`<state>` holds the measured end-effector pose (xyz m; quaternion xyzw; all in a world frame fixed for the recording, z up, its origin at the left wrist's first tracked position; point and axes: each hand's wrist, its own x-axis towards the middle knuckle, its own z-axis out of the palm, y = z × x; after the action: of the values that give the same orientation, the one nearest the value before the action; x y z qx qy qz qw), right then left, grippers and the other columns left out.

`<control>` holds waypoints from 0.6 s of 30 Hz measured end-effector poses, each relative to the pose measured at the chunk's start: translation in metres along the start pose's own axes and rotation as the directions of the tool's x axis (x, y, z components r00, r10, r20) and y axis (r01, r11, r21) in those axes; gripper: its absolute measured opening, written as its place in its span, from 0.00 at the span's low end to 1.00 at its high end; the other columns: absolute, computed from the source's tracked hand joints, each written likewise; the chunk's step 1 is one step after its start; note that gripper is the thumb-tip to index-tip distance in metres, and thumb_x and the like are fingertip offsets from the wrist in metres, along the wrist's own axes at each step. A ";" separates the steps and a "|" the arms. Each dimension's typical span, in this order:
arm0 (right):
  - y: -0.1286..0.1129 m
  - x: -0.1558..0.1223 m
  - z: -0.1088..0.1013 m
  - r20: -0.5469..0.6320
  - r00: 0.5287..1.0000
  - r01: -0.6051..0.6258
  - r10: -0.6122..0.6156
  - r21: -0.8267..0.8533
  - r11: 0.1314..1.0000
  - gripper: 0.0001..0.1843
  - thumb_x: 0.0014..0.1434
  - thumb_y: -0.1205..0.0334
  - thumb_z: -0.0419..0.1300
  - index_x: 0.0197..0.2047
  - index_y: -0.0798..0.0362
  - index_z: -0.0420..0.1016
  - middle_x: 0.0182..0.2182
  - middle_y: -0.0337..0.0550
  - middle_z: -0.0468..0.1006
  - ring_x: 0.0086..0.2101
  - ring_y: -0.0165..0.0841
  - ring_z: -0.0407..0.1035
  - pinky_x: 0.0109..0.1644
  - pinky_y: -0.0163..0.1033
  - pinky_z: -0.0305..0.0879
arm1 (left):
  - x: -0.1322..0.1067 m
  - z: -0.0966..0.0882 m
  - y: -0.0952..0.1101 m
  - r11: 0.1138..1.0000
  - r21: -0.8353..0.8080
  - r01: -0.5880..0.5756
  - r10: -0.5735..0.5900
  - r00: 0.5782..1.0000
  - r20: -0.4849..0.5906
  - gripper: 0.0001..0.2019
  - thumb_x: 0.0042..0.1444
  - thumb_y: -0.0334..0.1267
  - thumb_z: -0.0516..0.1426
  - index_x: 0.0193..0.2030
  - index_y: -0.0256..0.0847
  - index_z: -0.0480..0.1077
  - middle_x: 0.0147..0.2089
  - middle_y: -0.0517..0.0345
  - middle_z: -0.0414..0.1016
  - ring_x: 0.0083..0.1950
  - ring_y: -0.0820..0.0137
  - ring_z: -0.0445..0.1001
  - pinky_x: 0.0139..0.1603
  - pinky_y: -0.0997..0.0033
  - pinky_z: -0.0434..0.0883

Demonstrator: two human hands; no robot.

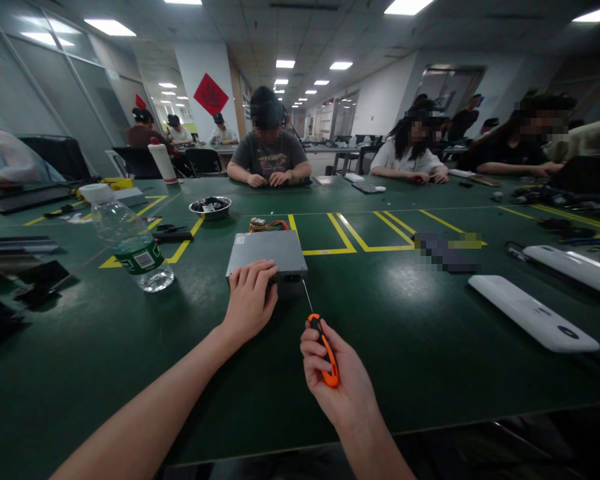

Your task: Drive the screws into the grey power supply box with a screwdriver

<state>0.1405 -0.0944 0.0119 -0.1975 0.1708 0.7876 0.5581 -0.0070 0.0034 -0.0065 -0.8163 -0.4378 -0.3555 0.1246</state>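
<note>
A grey metal computer power supply lies flat on the green table, its socket side towards me and a bundle of coloured wires behind it. Over its front left edge my left hand is closed, the fingers on top and the thumb down at the front face. My right hand is wrapped round the orange and black handle of a screwdriver. The thin shaft points up and away, its tip at the front right corner of the power supply; whether it sits in a screw I cannot tell.
Left of the power supply stands a clear water bottle, with a steel bowl of small dark parts beyond it. White elongated devices lie to the right. Yellow tape marks the table. A person sits opposite; others work around the room.
</note>
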 end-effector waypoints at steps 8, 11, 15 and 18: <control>-0.001 0.002 -0.001 0.057 0.994 -0.092 0.089 0.058 0.994 0.10 0.64 0.62 0.45 0.35 0.60 0.60 0.25 0.36 0.59 0.16 0.16 0.53 0.11 0.18 0.48 | -0.002 0.000 0.004 1.000 -0.010 -0.002 0.002 1.000 -0.016 0.17 0.56 0.32 0.50 0.52 0.40 0.60 0.55 0.49 0.66 0.57 0.62 0.61 0.57 0.55 0.53; -0.001 0.002 -0.003 0.100 0.987 -0.126 0.122 0.034 0.991 0.13 0.64 0.59 0.44 0.36 0.60 0.62 0.24 0.36 0.60 0.17 0.17 0.54 0.13 0.19 0.51 | -0.005 -0.002 0.010 0.998 -0.036 -0.054 0.052 0.997 -0.049 0.20 0.55 0.31 0.50 0.56 0.39 0.58 0.60 0.46 0.60 0.62 0.60 0.56 0.60 0.52 0.50; -0.003 0.003 -0.005 0.137 0.983 -0.119 0.122 -0.028 0.992 0.13 0.64 0.60 0.44 0.37 0.60 0.63 0.22 0.35 0.60 0.17 0.18 0.54 0.13 0.20 0.51 | -0.011 -0.008 0.025 0.942 -0.310 -0.131 0.136 0.991 -0.006 0.17 0.56 0.32 0.49 0.53 0.43 0.61 0.54 0.50 0.66 0.56 0.64 0.63 0.55 0.58 0.60; -0.004 0.004 -0.006 0.153 0.979 -0.129 0.134 -0.043 0.991 0.13 0.63 0.60 0.44 0.36 0.59 0.63 0.22 0.35 0.61 0.17 0.18 0.54 0.13 0.19 0.50 | -0.012 -0.012 0.037 0.775 -0.627 0.084 0.049 0.980 0.192 0.13 0.59 0.34 0.46 0.49 0.41 0.65 0.46 0.51 0.70 0.48 0.68 0.69 0.49 0.65 0.66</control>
<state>0.1437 -0.0928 0.0048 -0.1327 0.1266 0.8385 0.5131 0.0127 -0.0326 -0.0020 -0.8377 -0.3109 -0.4001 -0.2038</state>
